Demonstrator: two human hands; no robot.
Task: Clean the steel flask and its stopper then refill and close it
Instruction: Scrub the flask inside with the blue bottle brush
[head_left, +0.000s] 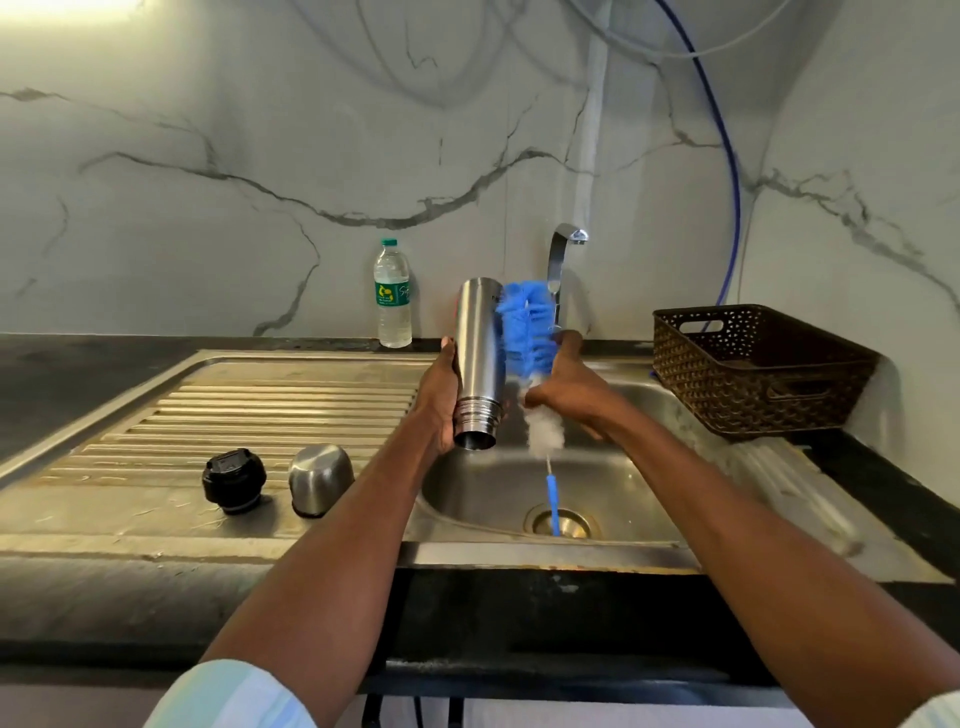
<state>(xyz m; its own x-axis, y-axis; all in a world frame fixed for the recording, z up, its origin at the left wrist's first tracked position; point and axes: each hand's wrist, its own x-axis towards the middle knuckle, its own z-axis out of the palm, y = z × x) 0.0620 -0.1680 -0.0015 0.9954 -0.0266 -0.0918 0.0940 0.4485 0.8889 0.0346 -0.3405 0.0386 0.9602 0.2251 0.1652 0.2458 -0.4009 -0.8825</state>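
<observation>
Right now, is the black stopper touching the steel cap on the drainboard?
Apart. The head view shows a strip of bare drainboard between the stopper and the cap.

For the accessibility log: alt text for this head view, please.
Over a steel sink, the left hand holds a steel flask mouth-down while the right hand rubs a blue bottle brush along its outside. A black stopper and steel cup sit on the drainboard.

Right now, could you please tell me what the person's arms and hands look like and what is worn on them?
Both the left hand and right hand are bare, without gloves, rings or a watch. The forearms are uncovered; pale, faintly striped sleeves sit near the elbows.
</observation>
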